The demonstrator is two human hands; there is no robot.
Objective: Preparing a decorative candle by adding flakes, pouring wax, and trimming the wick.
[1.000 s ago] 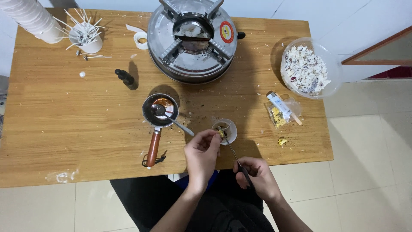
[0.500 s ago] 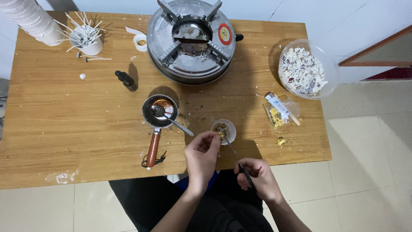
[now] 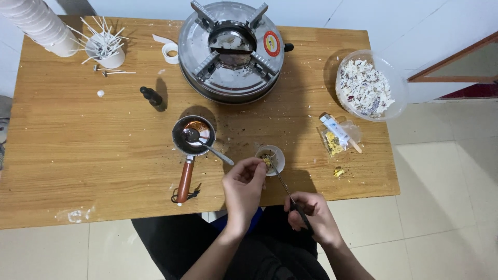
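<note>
A small white cup (image 3: pixel 275 153) with yellowish bits inside stands near the table's front edge. My left hand (image 3: pixel 243 187) reaches over the edge, and its thumb and fingers pinch together at the cup's near left rim. My right hand (image 3: pixel 310 218), below the table edge, grips the handle end of a thin metal pair of scissors (image 3: pixel 282 184). The tips of the scissors reach into the cup. Left of the cup sits a small dark pan (image 3: pixel 191 139) with a wooden handle, and a metal spoon (image 3: pixel 210 150) rests in it.
On the wooden table (image 3: pixel 93 155) are a round metal gas stove (image 3: pixel 231 52) at the back, a clear bowl of white flakes (image 3: pixel 367 85) at the right, a lighter on a small packet (image 3: pixel 337 136), a dark dropper bottle (image 3: pixel 151 96), a cup of wicks (image 3: pixel 104 47) and stacked white cups (image 3: pixel 39 23).
</note>
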